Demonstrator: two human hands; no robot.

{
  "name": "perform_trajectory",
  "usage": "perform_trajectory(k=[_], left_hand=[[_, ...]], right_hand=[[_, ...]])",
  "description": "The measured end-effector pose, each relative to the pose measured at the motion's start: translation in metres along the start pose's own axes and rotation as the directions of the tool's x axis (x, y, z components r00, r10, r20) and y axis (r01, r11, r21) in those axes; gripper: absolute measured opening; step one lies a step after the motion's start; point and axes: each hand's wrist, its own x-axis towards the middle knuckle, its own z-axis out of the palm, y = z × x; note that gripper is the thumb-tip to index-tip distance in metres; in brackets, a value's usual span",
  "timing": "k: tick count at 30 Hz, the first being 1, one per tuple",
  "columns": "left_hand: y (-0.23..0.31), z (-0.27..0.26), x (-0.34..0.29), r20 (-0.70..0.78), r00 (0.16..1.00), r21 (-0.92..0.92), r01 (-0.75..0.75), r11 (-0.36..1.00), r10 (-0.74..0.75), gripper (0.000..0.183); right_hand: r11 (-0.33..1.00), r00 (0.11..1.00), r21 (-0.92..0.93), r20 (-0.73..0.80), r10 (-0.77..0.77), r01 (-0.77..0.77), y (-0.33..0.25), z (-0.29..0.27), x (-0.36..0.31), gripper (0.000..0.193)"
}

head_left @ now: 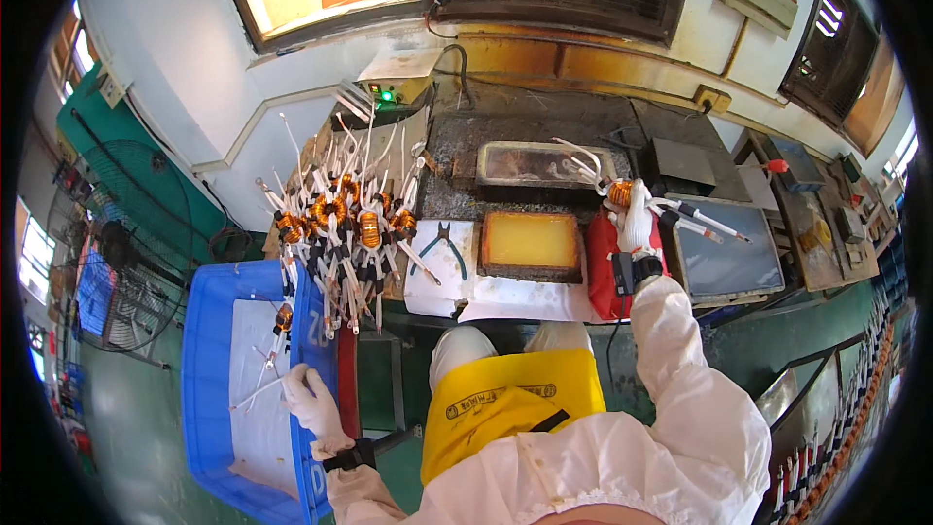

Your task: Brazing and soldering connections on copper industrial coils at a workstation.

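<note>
My white-gloved right hand (637,222) is grasping an orange copper-wire coil (618,194); I can't tell my white-gloved left hand's (309,402) grip; heaped white-leaded orange coils (369,229) are apparently waiting, none clearly finished.

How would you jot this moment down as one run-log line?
Left hand: at white lead over blue bin, grip unclear | Right hand: holds orange coil | Nearby: coil pile, pliers

A workshop, judging by the workbench (573,102), pliers (444,232) and heaped coils (369,229).
</note>
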Motion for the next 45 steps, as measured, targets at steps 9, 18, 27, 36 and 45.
perform_trajectory(k=[9,18,27,36,45], left_hand=[[-0.048,0.007,0.041,0.264,0.936,0.441,0.095,0.892,-0.231,0.053],[-0.048,0.004,0.064,0.531,0.761,0.198,0.316,0.928,-0.372,0.049],[-0.041,0.002,0.062,0.549,0.74,0.154,0.368,0.917,-0.389,0.047],[-0.046,0.005,0.061,0.516,0.765,0.182,0.341,0.922,-0.384,0.048],[-0.058,0.009,0.061,0.529,0.758,0.176,0.34,0.924,-0.381,0.047]], right_hand=[[0.996,1.0,0.092,0.013,0.0,-0.001,0.01,-0.002,0.008,0.035],[0.996,1.0,0.087,-0.023,-0.002,0.004,0.009,0.002,0.011,0.037],[0.998,0.999,0.064,-0.041,0.006,-0.003,0.009,0.001,0.014,0.037],[0.997,0.999,0.053,0.025,0.049,-0.05,0.013,-0.006,0.021,0.041],[0.993,0.994,0.065,-0.038,0.104,-0.101,0.017,-0.006,0.026,0.042]])
